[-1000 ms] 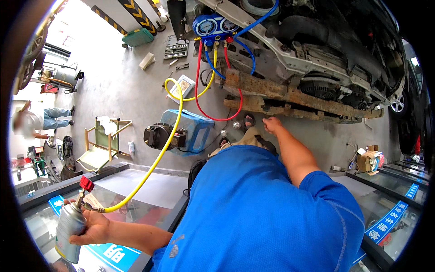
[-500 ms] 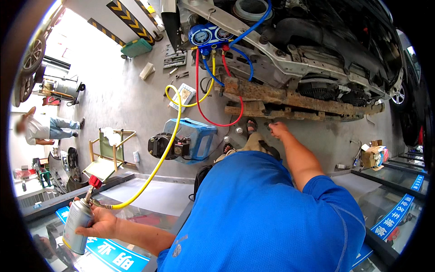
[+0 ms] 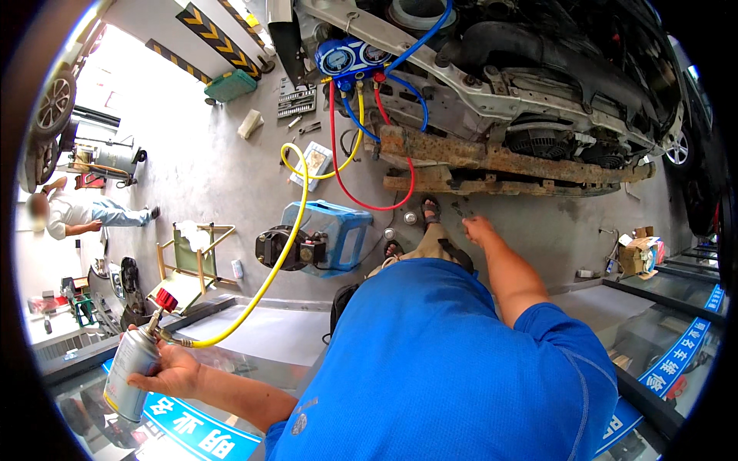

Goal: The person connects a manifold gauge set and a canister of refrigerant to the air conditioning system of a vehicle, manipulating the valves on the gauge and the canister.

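Note:
My left hand [image 3: 175, 370] is closed round a silver refrigerant can [image 3: 129, 378], held tilted at the lower left. A can tap with a red knob [image 3: 166, 299] sits on its top. From that tap a yellow hose [image 3: 270, 278] loops up to a blue manifold gauge set [image 3: 350, 61] hung on the car's front end. Red and blue hoses also come off the gauges. My right hand [image 3: 478, 230] hangs low with curled fingers, in front of the rusty bumper beam [image 3: 492, 157]. Something small and dark shows at its fingertips, too small to name.
A blue vacuum pump unit [image 3: 338, 234] stands on the floor beside a folding chair [image 3: 192, 261]. Sockets in a tray [image 3: 296, 100] lie near the car. Another person [image 3: 77, 215] is at the far left. Cardboard boxes [image 3: 636, 257] are at the right.
The other person at the left has shifted posture, with a leg stretched further out. My right hand has moved slightly right and lower. My left hand keeps the can, barely moved.

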The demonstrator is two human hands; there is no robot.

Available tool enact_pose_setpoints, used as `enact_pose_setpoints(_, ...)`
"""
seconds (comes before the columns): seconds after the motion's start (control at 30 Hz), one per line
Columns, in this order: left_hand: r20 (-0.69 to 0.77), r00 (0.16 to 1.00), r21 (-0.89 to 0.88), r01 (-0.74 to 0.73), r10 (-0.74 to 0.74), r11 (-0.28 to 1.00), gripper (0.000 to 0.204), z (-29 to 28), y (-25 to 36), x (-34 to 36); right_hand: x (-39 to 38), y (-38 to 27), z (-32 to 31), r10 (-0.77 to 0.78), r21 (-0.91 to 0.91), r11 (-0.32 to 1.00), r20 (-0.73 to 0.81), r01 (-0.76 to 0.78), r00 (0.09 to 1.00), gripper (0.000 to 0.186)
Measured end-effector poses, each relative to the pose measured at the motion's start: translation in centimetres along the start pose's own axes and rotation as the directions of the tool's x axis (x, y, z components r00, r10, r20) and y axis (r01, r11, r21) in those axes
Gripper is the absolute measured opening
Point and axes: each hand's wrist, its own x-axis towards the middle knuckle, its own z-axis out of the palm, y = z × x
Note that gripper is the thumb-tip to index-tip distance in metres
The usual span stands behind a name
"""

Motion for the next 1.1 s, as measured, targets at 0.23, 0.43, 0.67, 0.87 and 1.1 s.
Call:
enact_pose_setpoints(0.23,-0.008,1.000,-0.021,0.022,-0.022,1.000,0.087,-1.1,-1.1,0.5,4.9,3.5,0.2,-0.063,-0.126,0.990,-0.042,0.057,0.997,0.034)
enact_pose_setpoints(0.43,-0.050,0.998,-0.042,0.030,-0.032,0.999,0.077,-0.2,-1.2,-0.4,1.1,-0.7,-0.9,-0.022,-0.039,0.999,-0.050,0.020,0.999,0.032)
enact_pose_setpoints(0.67,-0.015,0.999,-0.064,0.049,-0.050,0.997,0.074,-0.2,-1.8,-0.3,0.9,-0.5,-1.2,-0.050,-0.022,0.999,-0.078,0.048,0.996,0.027)
enact_pose_setpoints(0.87,0.002,0.999,-0.061,0.040,-0.040,0.997,0.074,0.1,-1.8,-0.3,2.4,1.3,-0.5,-0.046,0.021,0.999,-0.014,0.047,0.999,0.031)
enact_pose_setpoints(1.1,0.059,0.992,-0.098,0.118,-0.113,0.988,0.079,0.6,-4.1,0.4,7.2,6.6,-0.8,-0.091,-0.201,0.978,-0.195,0.051,0.977,0.034)
